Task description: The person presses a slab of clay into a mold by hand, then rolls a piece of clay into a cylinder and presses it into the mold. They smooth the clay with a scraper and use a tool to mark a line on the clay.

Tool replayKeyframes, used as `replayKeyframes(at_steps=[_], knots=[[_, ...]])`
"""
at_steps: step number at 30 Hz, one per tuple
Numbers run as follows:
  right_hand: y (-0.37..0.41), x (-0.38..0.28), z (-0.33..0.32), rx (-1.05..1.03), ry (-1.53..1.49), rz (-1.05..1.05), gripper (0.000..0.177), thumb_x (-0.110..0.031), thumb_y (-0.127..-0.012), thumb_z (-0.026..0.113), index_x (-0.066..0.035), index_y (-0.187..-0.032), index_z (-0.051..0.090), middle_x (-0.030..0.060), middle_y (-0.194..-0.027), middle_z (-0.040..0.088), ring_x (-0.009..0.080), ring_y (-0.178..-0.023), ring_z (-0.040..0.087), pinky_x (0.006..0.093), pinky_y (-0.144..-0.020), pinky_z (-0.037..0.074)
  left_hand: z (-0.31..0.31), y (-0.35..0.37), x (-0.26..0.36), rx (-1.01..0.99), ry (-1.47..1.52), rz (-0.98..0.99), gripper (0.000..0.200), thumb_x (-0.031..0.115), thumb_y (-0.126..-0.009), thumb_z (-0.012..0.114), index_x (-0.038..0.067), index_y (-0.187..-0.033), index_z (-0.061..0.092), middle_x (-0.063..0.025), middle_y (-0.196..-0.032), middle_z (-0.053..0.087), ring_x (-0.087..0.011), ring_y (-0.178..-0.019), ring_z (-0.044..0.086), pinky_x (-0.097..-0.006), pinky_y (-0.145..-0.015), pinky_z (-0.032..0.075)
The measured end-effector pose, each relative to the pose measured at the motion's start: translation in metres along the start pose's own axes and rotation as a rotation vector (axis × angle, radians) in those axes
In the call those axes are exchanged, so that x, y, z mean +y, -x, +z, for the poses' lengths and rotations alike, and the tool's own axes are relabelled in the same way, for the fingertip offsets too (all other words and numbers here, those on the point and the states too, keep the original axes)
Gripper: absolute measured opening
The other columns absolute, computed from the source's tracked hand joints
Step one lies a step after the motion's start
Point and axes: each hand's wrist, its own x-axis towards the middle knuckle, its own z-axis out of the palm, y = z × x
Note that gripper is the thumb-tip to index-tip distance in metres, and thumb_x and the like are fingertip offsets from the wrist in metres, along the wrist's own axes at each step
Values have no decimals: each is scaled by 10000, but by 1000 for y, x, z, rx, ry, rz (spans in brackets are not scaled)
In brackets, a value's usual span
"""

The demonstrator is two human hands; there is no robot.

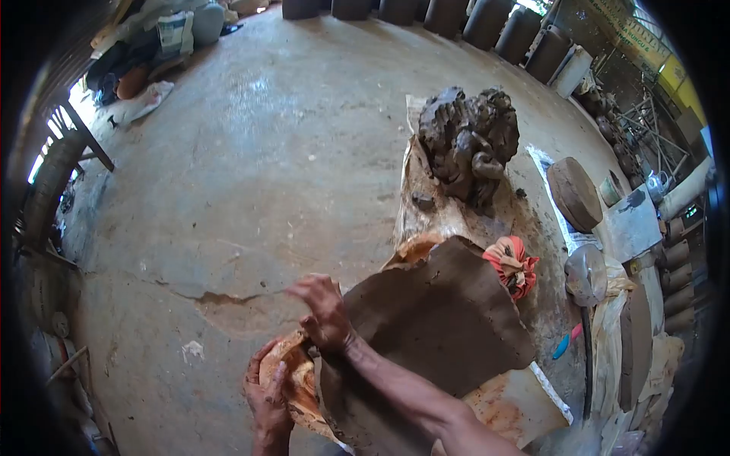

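Observation:
A broad dark slab of wet clay point(426, 327) lies over an orange-stained sheet point(517, 406) near the bottom of the view. On the slab's left side, the sheet's curled edge is gripped by my left hand point(268, 391), its thumb on the near face and the fingers around the outside. My right hand point(323, 313) is raised just above that same edge, the forearm crossing over the slab. Its fingers are apart and a little blurred, with nothing seen in them. A red-and-tan cloth bundle point(512, 266) touches or nearly touches the slab's far right corner.
A big lump of clay point(468, 144) stands on sacking beyond the slab. To the right are a thick round disc point(574, 194), a clear plastic-wrapped thing point(585, 275) and a dark rod point(587, 365). Dark cylinders point(487, 26) line the back. The concrete floor point(228, 190) is cracked.

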Motion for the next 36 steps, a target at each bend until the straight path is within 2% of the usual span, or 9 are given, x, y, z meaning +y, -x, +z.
replayKeyframes(at_steps=[7, 9, 13, 18, 21, 24, 33, 35, 36], knots=[[-15, -6, -21, 167, -155, 9, 738, -632, -1087, 265, -39, -1310, 643, 204, -1271, 636, 352, -1200, 604, 509, -1044, 425, -3, 3, 4, 32, -113, -29, 375, 62, -972, 689, 18, -1344, 664, -112, -1348, 677, -198, -1238, 626, -364, -1107, 473], [-23, 1, -33, 466, -89, -65, 654, -645, -1074, 342, -84, -1201, 654, 183, -1118, 633, 364, -1137, 588, 506, -967, 402, -2, 0, 4, 10, -49, -10, 385, 55, -978, 687, 20, -1360, 655, -117, -1370, 673, -196, -1253, 621, -366, -1121, 467], [-10, 6, -2, 171, 10, -2, 656, -652, -1073, 337, -81, -1157, 647, 150, -1091, 636, 352, -1130, 588, 488, -977, 390, -1, -2, 3, 7, -53, 1, 391, 36, -984, 672, 21, -1374, 640, -129, -1399, 663, -209, -1280, 616, -376, -1145, 457], [-14, 10, -28, 276, 87, -182, 696, -677, -1067, 324, -65, -1147, 645, 137, -1104, 653, 339, -1100, 611, 475, -982, 394, -5, -1, -2, -4, 32, -18, 388, 22, -990, 665, -3, -1375, 624, -160, -1428, 647, -242, -1305, 614, -395, -1166, 449], [-1, 34, -27, 92, 438, -255, 667, -693, -1042, 379, -89, -1138, 644, 120, -1086, 633, 334, -1094, 607, 512, -981, 387, 0, -1, 3, -12, -23, 21, 385, 16, -990, 661, -10, -1373, 624, -161, -1417, 650, -246, -1307, 615, -398, -1162, 455], [-8, 29, -31, 102, 397, -162, 654, -693, -1037, 393, -93, -1134, 634, 107, -1108, 625, 326, -1087, 604, 525, -986, 376, 3, -3, 4, -15, 5, 31, 385, 11, -990, 658, -9, -1373, 625, -160, -1408, 654, -246, -1299, 621, -398, -1156, 463], [-16, 49, -59, 148, 696, -275, 446, -582, -1007, 562, -142, -1010, 632, 53, -1020, 600, 287, -1058, 603, 539, -983, 372, -3, -6, -1, -27, 41, 21, 408, -6, -976, 658, -13, -1382, 621, -157, -1403, 656, -237, -1284, 629, -395, -1147, 474], [-14, 36, -72, 189, 784, -528, 401, -567, -974, 614, -166, -965, 625, 49, -1001, 601, 284, -1053, 606, 536, -977, 376, -4, 0, -3, -21, 46, 8, 412, -9, -972, 660, -14, -1383, 622, -156, -1403, 656, -234, -1283, 630, -394, -1147, 474], [-11, 70, -83, 130, 886, -381, 338, -535, -967, 632, -198, -952, 609, 34, -995, 598, 286, -1039, 605, 529, -965, 380, -4, 2, -1, -11, 36, -21, 411, -12, -971, 656, -15, -1381, 623, -156, -1402, 656, -234, -1280, 631, -392, -1145, 475]])
